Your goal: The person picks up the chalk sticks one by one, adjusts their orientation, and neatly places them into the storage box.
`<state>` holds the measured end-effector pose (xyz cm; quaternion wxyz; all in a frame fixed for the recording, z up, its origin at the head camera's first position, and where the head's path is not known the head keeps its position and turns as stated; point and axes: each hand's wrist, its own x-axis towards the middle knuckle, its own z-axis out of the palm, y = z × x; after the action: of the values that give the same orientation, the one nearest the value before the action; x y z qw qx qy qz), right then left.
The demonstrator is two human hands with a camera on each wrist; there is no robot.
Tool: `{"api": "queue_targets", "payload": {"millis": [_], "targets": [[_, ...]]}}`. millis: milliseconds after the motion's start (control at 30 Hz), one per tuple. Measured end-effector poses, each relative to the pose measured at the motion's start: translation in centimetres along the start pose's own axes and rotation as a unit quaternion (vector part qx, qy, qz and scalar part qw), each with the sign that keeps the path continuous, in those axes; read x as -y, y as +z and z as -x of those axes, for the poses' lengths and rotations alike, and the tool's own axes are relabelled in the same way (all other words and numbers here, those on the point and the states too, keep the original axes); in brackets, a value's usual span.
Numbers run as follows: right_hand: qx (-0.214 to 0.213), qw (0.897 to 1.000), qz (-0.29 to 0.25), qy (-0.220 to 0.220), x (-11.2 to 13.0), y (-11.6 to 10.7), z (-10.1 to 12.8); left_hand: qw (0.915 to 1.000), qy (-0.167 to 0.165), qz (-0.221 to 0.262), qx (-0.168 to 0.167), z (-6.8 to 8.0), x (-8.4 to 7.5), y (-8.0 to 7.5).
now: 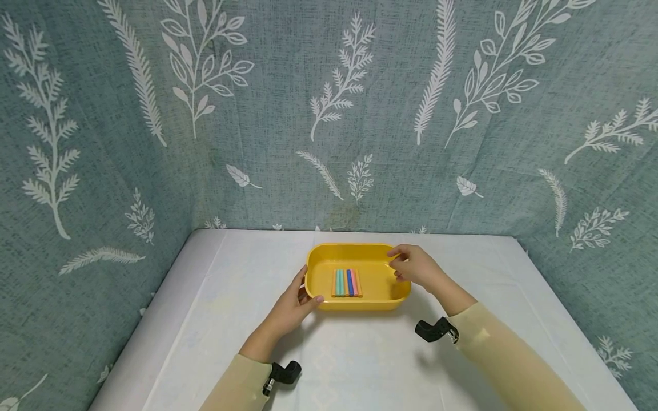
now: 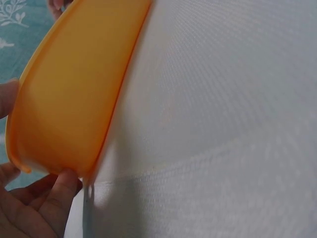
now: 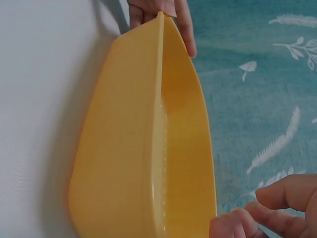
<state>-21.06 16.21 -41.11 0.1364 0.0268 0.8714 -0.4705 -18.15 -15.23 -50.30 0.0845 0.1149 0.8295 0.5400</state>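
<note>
A yellow plastic basin [image 1: 377,288] stands on the white-covered table. In it, left of the middle, several short coloured sticks [image 1: 347,283] resembling chalk lie side by side: orange, teal, blue and pink. My left hand [image 1: 288,310] grips the basin's left end, thumb at the front rim and fingers around the outside; the left wrist view shows this hand [image 2: 34,210] against the basin wall. Over the right end hovers my right hand [image 1: 420,269], fingers loosely bent. Nothing shows between its fingers [image 3: 285,191]; whether their tips touch the rim I cannot tell.
White cloth [image 1: 329,359] covers the table around the basin. Blue-green fabric [image 1: 277,171] with white leaf prints hangs behind and at both sides. A black wrist camera [image 1: 285,373] sits at the left cuff, another black camera [image 1: 432,330] at the right.
</note>
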Motion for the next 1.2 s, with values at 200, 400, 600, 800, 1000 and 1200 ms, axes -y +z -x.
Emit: {"api": "queue_targets", "payload": {"millis": [200,400,600,800,1000,1200], "targets": [[-0.028,0.999,0.039,-0.012,-1.1,-1.1,0.6,1.0000,-0.001,0.004,0.000,0.0,0.0,0.0],[-0.074,0.994,0.078,-0.037,-2.6,-2.0,0.9,1.0000,0.001,0.005,0.002,-0.1,0.0,0.0],[-0.110,0.987,0.101,-0.064,-4.7,-2.6,0.7,1.0000,0.001,0.005,0.003,0.0,0.1,0.0],[-0.132,0.983,0.109,-0.072,-6.8,-3.1,0.2,1.0000,-0.002,-0.001,0.002,0.0,0.2,0.1],[-0.146,0.980,0.128,-0.052,-8.8,-3.6,-0.8,1.0000,-0.001,0.003,0.006,0.1,0.1,0.1],[-0.133,0.981,0.137,-0.022,-10.1,-4.0,-1.8,1.0000,-0.003,0.000,0.003,0.0,0.1,0.0]]}}
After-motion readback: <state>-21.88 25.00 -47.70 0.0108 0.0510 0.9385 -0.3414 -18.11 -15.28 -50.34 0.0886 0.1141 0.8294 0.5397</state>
